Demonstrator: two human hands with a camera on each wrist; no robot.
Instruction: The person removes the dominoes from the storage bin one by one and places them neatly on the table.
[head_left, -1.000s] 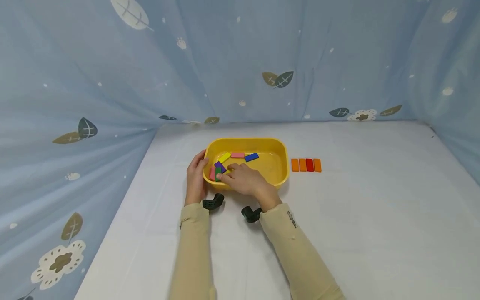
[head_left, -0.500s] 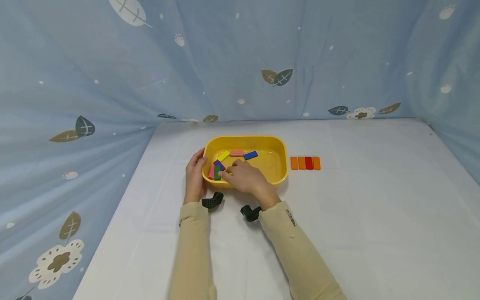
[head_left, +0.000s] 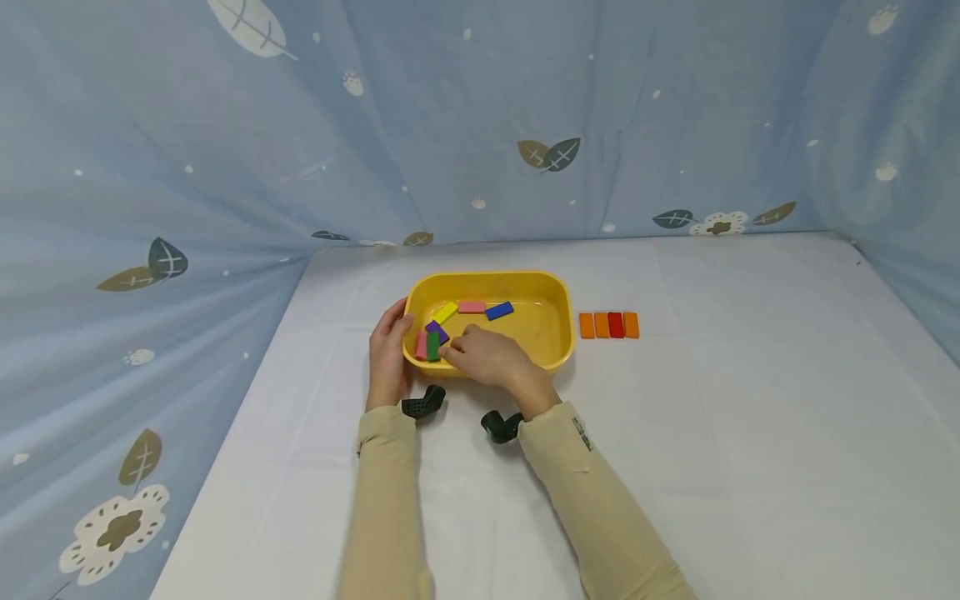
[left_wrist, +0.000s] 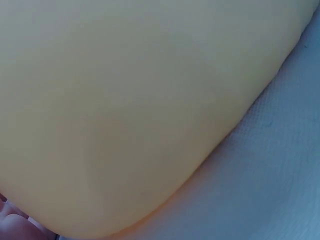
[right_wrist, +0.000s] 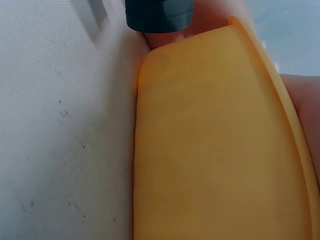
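A yellow plastic basin (head_left: pixel 558 287) sits on the white table, holding several small flat blocks. My left hand (head_left: pixel 387 354) grips its left wall, thumb over the rim. Over the near wall reaches my right hand (head_left: pixel 491 357), its bent fingers down inside the basin. Its thumb is close beside a green block (head_left: pixel 432 346); whether its fingers pinch anything is hidden. Around there lie a pink block (head_left: pixel 422 346) and a purple block (head_left: pixel 438 332). Farther back are a yellow block (head_left: pixel 446 312), another pink block (head_left: pixel 472 307) and a blue block (head_left: pixel 499 311). Basin wall (right_wrist: pixel 215 135) fills much of both wrist views.
Right of the basin, a red block (head_left: pixel 616 325) stands in a row with orange blocks (head_left: pixel 587 326). Dark wrist-camera pieces (head_left: pixel 501 427) jut out below both wrists. A blue patterned curtain (head_left: pixel 480 125) hangs behind the table and along its sides.
My right thumb, earlier against the green block, has drawn slightly away to the right of it. My left hand keeps its grip on the basin. The whole view shifts a little.
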